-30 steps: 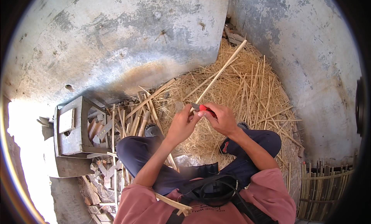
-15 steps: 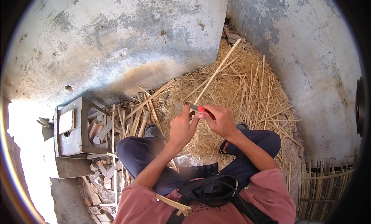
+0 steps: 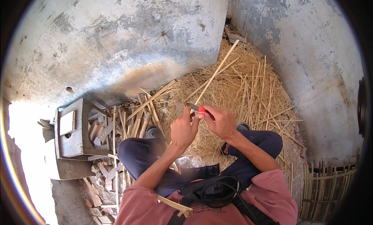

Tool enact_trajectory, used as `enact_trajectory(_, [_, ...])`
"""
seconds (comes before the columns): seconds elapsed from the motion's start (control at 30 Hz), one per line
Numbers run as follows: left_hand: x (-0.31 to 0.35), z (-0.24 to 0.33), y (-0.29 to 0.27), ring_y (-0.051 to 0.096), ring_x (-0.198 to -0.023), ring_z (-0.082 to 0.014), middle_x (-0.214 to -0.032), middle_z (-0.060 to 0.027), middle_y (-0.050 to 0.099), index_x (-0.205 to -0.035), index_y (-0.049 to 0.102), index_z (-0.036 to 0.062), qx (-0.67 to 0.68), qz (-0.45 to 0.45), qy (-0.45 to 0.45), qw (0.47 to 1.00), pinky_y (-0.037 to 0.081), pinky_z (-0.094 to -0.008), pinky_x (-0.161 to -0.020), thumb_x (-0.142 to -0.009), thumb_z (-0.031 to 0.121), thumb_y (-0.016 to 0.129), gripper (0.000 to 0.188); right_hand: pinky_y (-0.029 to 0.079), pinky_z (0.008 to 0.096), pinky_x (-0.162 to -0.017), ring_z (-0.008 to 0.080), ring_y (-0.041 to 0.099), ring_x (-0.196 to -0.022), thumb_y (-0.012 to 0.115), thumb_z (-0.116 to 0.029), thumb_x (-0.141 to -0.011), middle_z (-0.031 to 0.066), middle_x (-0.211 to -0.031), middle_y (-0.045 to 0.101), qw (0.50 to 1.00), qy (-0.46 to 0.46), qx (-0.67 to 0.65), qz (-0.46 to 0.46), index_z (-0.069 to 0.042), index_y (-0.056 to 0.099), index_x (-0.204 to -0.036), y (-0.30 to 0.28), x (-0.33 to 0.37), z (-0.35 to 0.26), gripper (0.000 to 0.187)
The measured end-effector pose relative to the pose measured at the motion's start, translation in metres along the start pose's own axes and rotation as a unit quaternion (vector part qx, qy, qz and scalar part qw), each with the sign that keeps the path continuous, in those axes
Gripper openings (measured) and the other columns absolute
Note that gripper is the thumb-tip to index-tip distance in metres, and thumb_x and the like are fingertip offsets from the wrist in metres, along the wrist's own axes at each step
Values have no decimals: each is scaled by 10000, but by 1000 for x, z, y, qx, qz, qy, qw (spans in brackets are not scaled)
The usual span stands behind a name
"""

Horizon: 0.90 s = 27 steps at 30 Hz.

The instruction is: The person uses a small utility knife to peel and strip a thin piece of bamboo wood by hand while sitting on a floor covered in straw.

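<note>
Two hands meet over the lap: the right hand [image 3: 223, 122] has its fingers curled tight around a red-handled knife [image 3: 201, 109], the left hand [image 3: 183, 128] pinches the near end of a long bamboo strip [image 3: 216, 72] that slants up toward the wall. Straw-like shavings [image 3: 248, 97] heap beneath; a wooden box [image 3: 74, 130] sits well left.

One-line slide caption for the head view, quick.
Seated person's right hand works a red-handled knife on a long bamboo strip steadied by the left hand.
</note>
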State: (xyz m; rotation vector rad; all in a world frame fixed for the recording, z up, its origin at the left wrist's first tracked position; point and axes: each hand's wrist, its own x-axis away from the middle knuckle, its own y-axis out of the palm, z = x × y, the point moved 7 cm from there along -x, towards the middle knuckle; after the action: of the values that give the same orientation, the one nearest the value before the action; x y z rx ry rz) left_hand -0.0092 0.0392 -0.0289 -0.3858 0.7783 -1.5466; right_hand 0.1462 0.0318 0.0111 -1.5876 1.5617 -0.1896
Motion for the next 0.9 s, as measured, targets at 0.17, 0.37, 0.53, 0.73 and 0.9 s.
enact_trajectory(0.17, [1, -2, 2, 735, -737, -438, -858, -221, 764, -1168, 546, 28, -3, 22, 12, 1000, 541, -508, -611, -1044, 321, 627, 328, 558, 389, -580, 297, 739, -707, 680, -267, -1001, 102, -914, 767, 1000, -8, 14, 7, -83, 735, -1157, 0, 0, -1, 247])
enact_trajectory(0.37, [-1, 1, 0, 719, -700, -436, -791, -207, 742, -1123, 565, 33, -10, 19, -1, 1000, 525, -506, -590, -1033, 307, 643, 299, 560, 394, -572, 295, 739, -698, 684, -262, -1000, 98, -924, 770, 999, -17, 38, 14, -83, 728, -1166, -1, 1, -3, 248])
enact_trajectory(0.53, [-2, -2, -1, 730, -689, -411, -758, -179, 739, -1111, 602, 59, -33, 27, -4, 999, 544, -508, -581, -1011, 313, 662, 279, 557, 397, -562, 292, 735, -688, 694, -258, -993, 90, -911, 766, 997, -29, 61, 33, -88, 718, -1181, 0, 3, -1, 255])
enact_trajectory(0.73, [-4, 1, -4, 731, -689, -409, -762, -167, 744, -1077, 609, 70, -13, 17, -21, 1000, 559, -508, -596, -1001, 305, 667, 253, 564, 383, -599, 294, 746, -727, 704, -215, -975, 98, -966, 780, 997, -1, 82, 5, -65, 728, -1173, 0, 2, 0, 250])
enact_trajectory(0.9, [-6, 0, -2, 736, -707, -394, -779, -191, 737, -1088, 604, 47, 45, 21, 5, 999, 552, -485, -607, -1024, 373, 659, 337, 559, 389, -589, 295, 743, -716, 714, -228, -967, 99, -960, 780, 997, -27, 57, 37, -74, 737, -1170, -4, -1, -2, 256])
